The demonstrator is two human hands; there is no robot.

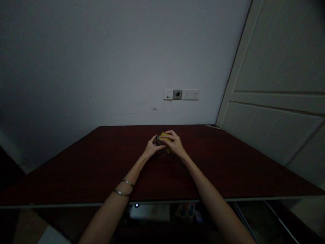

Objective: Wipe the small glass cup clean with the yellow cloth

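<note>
Above the middle of the table, both hands meet around a small clear, glass-like container. My left hand is closed on its left side, with the thumb below and the fingers curved behind. My right hand grips a piece of yellow sponge or cloth against the container's right side. Yellow shows both above and below the right fingers. Much of the container is covered by the fingers and the yellow piece, and its exact kind is hard to make out in the dim light.
A dark red table reaches back to a pale wall with a row of sockets. A white panelled door stands at the right. Below the table's front edge, a white box-like object and a colourful packet lie in shadow.
</note>
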